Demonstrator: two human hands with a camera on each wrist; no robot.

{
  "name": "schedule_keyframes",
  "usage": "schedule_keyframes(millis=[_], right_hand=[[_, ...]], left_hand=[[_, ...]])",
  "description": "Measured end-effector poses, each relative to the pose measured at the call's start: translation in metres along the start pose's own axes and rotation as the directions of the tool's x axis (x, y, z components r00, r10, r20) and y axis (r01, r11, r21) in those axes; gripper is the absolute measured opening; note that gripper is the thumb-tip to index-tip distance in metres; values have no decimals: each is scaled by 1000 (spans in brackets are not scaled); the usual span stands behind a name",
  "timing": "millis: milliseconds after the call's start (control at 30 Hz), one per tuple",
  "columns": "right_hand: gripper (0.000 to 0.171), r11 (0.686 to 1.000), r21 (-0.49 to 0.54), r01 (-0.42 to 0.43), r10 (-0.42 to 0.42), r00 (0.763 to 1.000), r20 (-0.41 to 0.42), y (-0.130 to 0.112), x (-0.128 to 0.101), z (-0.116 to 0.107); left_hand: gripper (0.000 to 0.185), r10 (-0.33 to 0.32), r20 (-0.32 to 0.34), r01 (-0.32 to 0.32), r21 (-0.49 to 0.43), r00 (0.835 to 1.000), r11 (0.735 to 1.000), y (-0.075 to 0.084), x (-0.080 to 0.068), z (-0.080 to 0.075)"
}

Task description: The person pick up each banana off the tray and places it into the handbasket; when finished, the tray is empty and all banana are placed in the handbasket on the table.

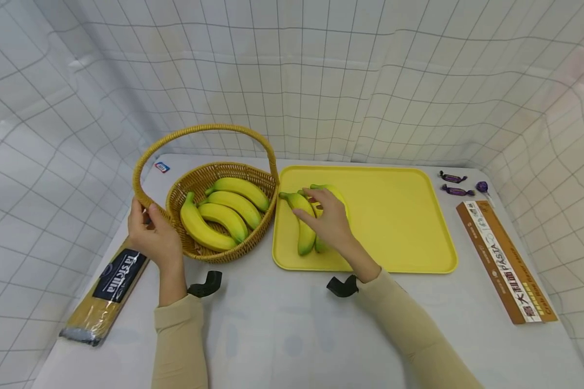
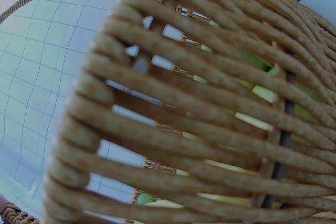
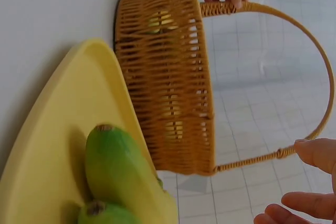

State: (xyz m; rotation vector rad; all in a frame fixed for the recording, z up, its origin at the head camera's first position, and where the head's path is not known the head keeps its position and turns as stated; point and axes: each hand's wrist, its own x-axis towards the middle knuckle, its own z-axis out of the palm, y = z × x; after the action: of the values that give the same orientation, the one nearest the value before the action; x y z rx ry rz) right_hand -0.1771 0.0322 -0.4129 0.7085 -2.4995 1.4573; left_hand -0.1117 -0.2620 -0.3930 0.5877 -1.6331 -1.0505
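Note:
My left hand (image 1: 157, 235) holds the lower left end of the arched handle (image 1: 201, 128) of a wicker basket (image 1: 253, 251), fingers curled round it. Inside the basket lie several yellow bananas (image 1: 201, 222) with greenish tips. The basket's woven side (image 2: 210, 108) fills the left wrist view. My right hand (image 1: 332, 219) is over the left part of a yellow tray (image 1: 394, 216), thumb and fingers apart, nothing between them. Under and beside it lie bananas (image 1: 302, 224), partly hidden by the hand. Green banana tips (image 3: 113, 150) show in the right wrist view.
A pasta packet (image 1: 109, 292) lies left of the basket, a small blue-and-red item (image 1: 161, 167) behind it. Right of the tray are two purple-wrapped candies (image 1: 457, 190), a purple lollipop (image 1: 482, 187) and a long pasta box (image 1: 506, 262). White gridded curtains (image 1: 331, 81) enclose the table.

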Motion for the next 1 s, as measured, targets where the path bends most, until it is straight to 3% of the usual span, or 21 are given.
schedule_keyframes(millis=[233,433,667,1000], right_hand=[[49,996,-37,-85,81,992,-92,32,-5,-27],[52,981,-49,-186,178,976,-128,53,-9,-43],[54,973,-48,-228,220,966,-133,65,-10,-46],[56,956,-88,-281,272,957,-99,74,-9,-42]], left_hand=[[26,9,13,-9,1,1000,1000,-15,3,1],[28,19,21,-18,-12,1000,1000,-16,4,1],[28,-13,2,13,7,1000,1000,-17,4,3],[26,5,7,-5,-1,1000,1000,-17,3,0]])
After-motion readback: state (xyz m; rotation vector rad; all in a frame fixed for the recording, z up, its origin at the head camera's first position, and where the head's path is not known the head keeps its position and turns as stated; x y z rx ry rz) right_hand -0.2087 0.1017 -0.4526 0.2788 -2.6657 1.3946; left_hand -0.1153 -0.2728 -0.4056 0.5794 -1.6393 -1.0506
